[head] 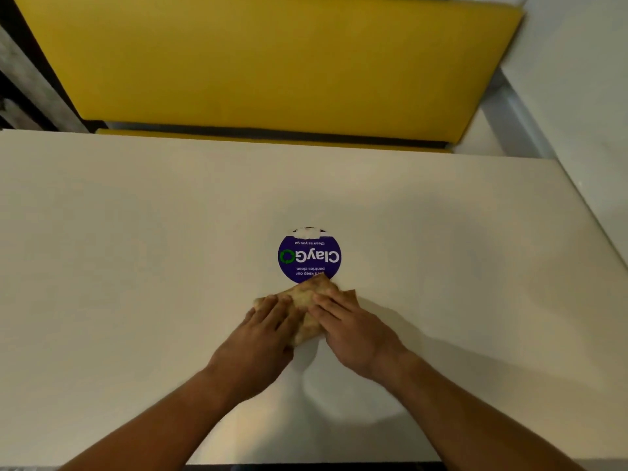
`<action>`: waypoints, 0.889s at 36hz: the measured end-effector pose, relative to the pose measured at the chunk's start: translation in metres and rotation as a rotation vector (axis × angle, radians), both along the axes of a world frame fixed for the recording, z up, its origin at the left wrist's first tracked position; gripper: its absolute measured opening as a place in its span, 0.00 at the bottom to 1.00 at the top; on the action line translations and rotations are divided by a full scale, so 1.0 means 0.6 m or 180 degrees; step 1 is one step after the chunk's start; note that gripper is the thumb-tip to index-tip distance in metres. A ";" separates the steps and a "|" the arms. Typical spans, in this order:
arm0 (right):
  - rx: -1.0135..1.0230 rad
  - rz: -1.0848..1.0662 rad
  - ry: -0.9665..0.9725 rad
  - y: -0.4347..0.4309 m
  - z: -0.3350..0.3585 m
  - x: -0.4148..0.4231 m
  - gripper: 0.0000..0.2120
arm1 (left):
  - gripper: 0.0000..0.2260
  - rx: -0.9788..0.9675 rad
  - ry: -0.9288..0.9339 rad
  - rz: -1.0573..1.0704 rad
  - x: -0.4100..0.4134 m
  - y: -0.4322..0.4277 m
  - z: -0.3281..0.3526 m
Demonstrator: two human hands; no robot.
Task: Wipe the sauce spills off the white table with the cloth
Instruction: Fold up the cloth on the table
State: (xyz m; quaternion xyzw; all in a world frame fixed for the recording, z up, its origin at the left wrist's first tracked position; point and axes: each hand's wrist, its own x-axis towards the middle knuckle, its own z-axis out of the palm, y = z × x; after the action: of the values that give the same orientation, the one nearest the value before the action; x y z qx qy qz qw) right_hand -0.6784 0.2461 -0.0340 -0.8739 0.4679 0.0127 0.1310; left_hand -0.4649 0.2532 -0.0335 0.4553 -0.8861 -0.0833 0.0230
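Note:
A crumpled tan cloth (307, 295) lies on the white table (136, 232) near its middle, just below a round purple sticker. My left hand (263, 329) presses flat on the cloth's left part. My right hand (350, 326) presses on its right part, fingers spread over it. The cloth's top corner overlaps the sticker's lower edge. I see no sauce spill on the bare table; anything under the cloth and hands is hidden.
The purple sticker (309, 254) reads "ClayGo", with a torn white patch at its far edge. A yellow padded bench (265, 62) runs along the table's far side. A grey-white floor or ledge (571, 96) lies to the right.

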 end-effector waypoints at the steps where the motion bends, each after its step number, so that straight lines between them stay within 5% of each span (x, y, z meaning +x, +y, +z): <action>1: 0.0016 -0.0032 -0.0115 -0.004 0.002 -0.003 0.23 | 0.32 -0.0005 0.0070 0.0093 -0.005 -0.002 0.006; 6: -0.0197 -0.0249 -0.0563 -0.012 0.032 -0.052 0.22 | 0.27 -0.0056 0.0588 0.0364 -0.064 -0.005 0.034; 17: -0.0553 -0.0790 -0.0146 0.065 0.073 -0.345 0.22 | 0.26 -0.0339 0.1190 -0.0144 -0.363 0.021 0.052; 32: -0.0550 -0.0935 0.0292 0.214 0.003 -0.535 0.23 | 0.23 -0.0255 0.0629 -0.0799 -0.542 0.131 -0.048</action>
State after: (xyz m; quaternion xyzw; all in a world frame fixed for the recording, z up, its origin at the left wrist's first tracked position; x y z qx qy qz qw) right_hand -0.9992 0.3746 -0.0321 -0.8027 0.5954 -0.0070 0.0344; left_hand -0.7899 0.3318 -0.0624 0.3294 -0.9321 -0.0945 0.1177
